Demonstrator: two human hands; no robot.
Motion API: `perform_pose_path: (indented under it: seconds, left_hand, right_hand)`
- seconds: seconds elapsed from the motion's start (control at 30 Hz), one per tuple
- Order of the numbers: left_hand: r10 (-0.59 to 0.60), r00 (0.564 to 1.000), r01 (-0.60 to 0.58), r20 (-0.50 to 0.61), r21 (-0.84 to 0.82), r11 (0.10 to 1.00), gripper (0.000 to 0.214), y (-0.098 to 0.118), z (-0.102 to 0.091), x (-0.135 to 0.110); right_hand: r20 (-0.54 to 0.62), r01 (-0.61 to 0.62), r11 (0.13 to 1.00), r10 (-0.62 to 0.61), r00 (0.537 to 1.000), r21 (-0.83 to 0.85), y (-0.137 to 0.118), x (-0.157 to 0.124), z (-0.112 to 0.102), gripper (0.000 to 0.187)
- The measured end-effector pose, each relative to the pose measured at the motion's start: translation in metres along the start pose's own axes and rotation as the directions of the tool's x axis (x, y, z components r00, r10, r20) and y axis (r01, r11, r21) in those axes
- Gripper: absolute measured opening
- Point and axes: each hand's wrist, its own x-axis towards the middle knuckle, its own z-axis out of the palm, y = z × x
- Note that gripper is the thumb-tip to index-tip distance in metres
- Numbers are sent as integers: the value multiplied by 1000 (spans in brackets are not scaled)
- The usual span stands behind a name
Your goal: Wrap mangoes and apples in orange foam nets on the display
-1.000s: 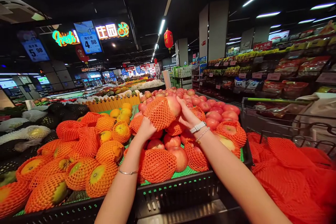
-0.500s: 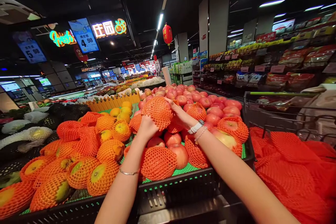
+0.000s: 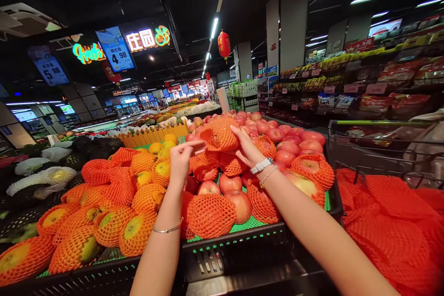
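Note:
My right hand (image 3: 247,147) is closed around an orange foam fruit net (image 3: 224,133), held above the apples. The net's left end gapes, and any fruit inside it is hidden. Just left of that opening is my left hand (image 3: 183,156), its index finger stretched toward the net and the other fingers partly curled. Nothing shows in its grasp. Below both hands lie red apples (image 3: 230,184), some bare and some in orange foam nets like the netted apple (image 3: 212,215) at the front edge.
A black crate (image 3: 239,236) with a green liner holds the apples. To the left lie netted oranges (image 3: 133,230) and loose nets (image 3: 121,185). A heap of red-orange nets (image 3: 388,222) sits at right, below a shopping cart's green handle (image 3: 367,122). Packaged-goods shelves (image 3: 350,88) stand beyond.
My left hand has let go of the netted bundle and moved left, its index finger now extended. The net has turned in my right hand, so its open end faces left.

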Motion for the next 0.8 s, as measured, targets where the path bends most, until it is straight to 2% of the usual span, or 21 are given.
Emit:
perform_pose_path:
  seconds: [0.07, 0.1, 0.13, 0.2, 0.27, 0.33, 0.43, 0.5, 0.57, 0.63, 0.73, 0.8]
  left_hand:
    - [-120, 981, 82, -153, -235, 969, 25, 1, -2, 1]
    - [-227, 961, 162, -161, -339, 927, 30, 1, 0, 1]
    - [-341, 934, 269, -103, -424, 865, 38, 3, 3, 0]
    - [-495, 856, 494, 150, -522, 695, 57, 7, 11, -4]
    - [-509, 786, 614, 352, -543, 573, 67, 11, 19, -9]
    - [-493, 777, 624, 391, -581, 523, 65, 12, 26, -12]
    - [-520, 806, 554, 284, -669, 495, 57, 9, 33, -15]
    - [-521, 816, 520, 249, -709, 477, 55, 6, 34, -17]
    - [-501, 818, 525, 282, -722, 451, 58, 4, 33, -17]
    - [-479, 810, 551, 339, -719, 423, 64, 4, 32, -18]
    - [-514, 760, 615, 398, -696, 370, 65, 5, 33, -18]
    - [-571, 713, 651, 406, -686, 324, 61, 4, 34, -18]
  right_hand:
    - [-66, 137, 987, -143, 988, -89, 0, 7, -9, 47]
    - [-85, 212, 963, -229, 970, -169, 0, 10, -12, 50]
    - [-86, 280, 925, -311, 947, -258, 1, 12, -13, 54]
    - [-27, 387, 819, -438, 899, -423, 2, 10, -12, 61]
    - [95, 472, 704, -504, 859, -531, 4, 3, -5, 65]
    - [252, 552, 586, -516, 819, -593, 6, -7, 3, 68]
    - [459, 652, 419, -475, 750, -632, 11, -19, 10, 70]
    - [513, 686, 356, -470, 718, -634, 12, -23, 11, 69]
    - [511, 695, 349, -487, 708, -629, 12, -23, 9, 68]
    - [487, 682, 400, -489, 724, -612, 11, -21, 8, 66]
    - [395, 605, 545, -461, 794, -581, 12, -15, 6, 57]
    - [257, 490, 650, -424, 868, -581, 17, -6, 2, 55]
